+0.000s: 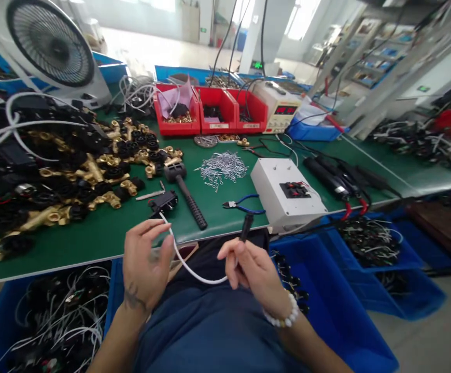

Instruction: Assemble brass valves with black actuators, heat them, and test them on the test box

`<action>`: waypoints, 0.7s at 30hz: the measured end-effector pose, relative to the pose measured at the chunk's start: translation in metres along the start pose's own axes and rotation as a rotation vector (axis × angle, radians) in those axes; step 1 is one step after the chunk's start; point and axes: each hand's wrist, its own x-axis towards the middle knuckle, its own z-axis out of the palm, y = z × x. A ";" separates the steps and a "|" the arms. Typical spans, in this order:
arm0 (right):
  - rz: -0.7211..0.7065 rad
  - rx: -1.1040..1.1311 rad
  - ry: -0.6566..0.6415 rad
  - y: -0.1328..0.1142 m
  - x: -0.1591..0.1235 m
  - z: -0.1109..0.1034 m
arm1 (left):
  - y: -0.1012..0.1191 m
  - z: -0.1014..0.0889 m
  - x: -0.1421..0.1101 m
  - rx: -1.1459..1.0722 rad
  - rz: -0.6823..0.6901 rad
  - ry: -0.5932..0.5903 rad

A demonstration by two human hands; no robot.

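Observation:
My right hand [251,264] pinches a small black connector [246,227] that points up from the fingers. A white cable [194,274] runs from that hand in a loop toward the table. At its other end is a black plastic housing [165,202], lying near the front edge. Beside the housing my left hand [143,267] has its fingers apart and grips nothing; its fingertips are close to the cable, and I cannot tell if they touch it. A black mallet [186,194] and blue-handled cutters [244,203] lie on the green table [225,223].
Brass fittings [93,168] crowd the left, below a fan [54,46]. Metal clips [223,168] lie mid-table before red bins [215,111]. At right are a white box [287,191], a power supply [278,109] and black tools [326,176]. Blue crates [338,311] stand below.

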 end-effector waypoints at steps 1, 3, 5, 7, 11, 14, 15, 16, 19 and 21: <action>0.022 -0.033 -0.041 0.004 0.000 0.004 | 0.016 -0.001 0.001 -0.117 -0.046 -0.107; 0.032 -0.109 -0.144 0.010 0.001 0.008 | 0.046 0.002 0.003 -0.341 -0.170 -0.383; 0.038 -0.175 -0.287 0.016 0.001 0.001 | 0.065 0.008 0.003 -0.448 -0.288 -0.509; 0.131 -0.193 -0.299 0.023 -0.002 -0.022 | 0.073 0.013 0.004 -0.476 -0.369 -0.504; 0.297 -0.185 0.635 0.046 -0.011 -0.106 | 0.072 0.010 0.007 -0.508 -0.385 -0.512; 0.264 -0.242 1.014 0.066 -0.012 -0.169 | 0.073 0.005 0.010 -0.457 -0.294 -0.482; 0.267 -0.249 1.071 0.072 -0.011 -0.185 | 0.074 0.004 0.011 -0.439 -0.264 -0.462; 0.273 -0.250 1.098 0.078 -0.008 -0.197 | 0.076 0.004 0.012 -0.428 -0.233 -0.442; 0.311 -0.254 1.046 0.100 0.006 -0.215 | 0.081 0.003 0.015 -0.403 -0.138 -0.408; 0.340 -0.280 0.971 0.118 0.017 -0.215 | 0.084 0.001 0.016 -0.396 -0.098 -0.402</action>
